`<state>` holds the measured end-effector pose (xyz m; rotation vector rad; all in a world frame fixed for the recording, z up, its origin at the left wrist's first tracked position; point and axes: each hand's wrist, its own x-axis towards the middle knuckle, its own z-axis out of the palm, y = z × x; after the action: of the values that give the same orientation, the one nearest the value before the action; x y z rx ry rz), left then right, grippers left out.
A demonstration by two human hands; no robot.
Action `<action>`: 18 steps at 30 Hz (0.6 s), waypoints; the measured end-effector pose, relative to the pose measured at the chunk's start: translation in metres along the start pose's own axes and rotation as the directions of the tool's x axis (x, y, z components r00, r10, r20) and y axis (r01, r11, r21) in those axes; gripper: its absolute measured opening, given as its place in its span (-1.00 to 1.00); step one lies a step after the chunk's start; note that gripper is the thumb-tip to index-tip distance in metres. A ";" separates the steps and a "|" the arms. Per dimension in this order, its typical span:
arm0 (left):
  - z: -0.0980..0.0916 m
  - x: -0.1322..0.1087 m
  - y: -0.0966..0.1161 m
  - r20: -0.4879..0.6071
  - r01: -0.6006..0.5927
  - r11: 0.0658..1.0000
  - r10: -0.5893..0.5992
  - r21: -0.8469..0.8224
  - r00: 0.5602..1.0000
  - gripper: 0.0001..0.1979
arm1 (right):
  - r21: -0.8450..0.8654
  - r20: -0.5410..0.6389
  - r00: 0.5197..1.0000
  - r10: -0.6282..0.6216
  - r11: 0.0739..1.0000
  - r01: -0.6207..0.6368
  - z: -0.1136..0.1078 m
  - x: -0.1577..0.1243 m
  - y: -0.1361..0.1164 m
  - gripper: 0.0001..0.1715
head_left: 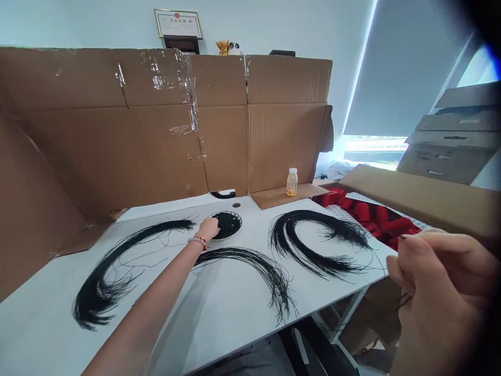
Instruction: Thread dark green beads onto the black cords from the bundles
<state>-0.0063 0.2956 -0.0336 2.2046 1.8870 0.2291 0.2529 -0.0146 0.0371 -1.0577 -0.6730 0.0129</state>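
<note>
- Curved hanks of thin black strands (313, 215) lie across the middle of the desk (211, 303).
- My left hand (209, 228), arm reaching forward, rests on dark bits (227, 224) in a round dish (235, 214) near the far edge; I cannot tell its grip.
- My right hand (438, 292), off the near right corner, pinches a thin rod (402, 236).
- The bottle's (291, 183) label is too small to read.

Taped cardboard screen (129, 125) against a pale wall (78, 21), grey roller blind (399, 68) over a bright window (371, 146)

Wiry black strands (96, 297), matt brown cardboard (223, 146)
</note>
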 end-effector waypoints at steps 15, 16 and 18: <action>-0.020 0.043 -0.027 0.038 -0.096 0.989 0.093 0.109 0.995 -0.75 | -0.025 0.197 0.975 -0.106 0.993 0.113 -0.005 0.010 0.008 -0.74; -0.022 0.043 -0.028 0.023 -0.099 0.992 0.098 0.084 0.995 -0.76 | -0.034 0.195 0.977 -0.090 0.995 0.098 -0.004 0.008 0.008 -0.73; -0.028 0.042 -0.026 -0.026 -0.130 0.992 0.130 0.006 0.991 -0.80 | -0.032 0.197 0.978 -0.064 0.997 0.072 -0.003 0.006 0.009 -0.72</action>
<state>-0.0314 0.3428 -0.0152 2.3411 1.7602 0.2777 0.2620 -0.0102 0.0323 -1.0791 -0.8904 0.0449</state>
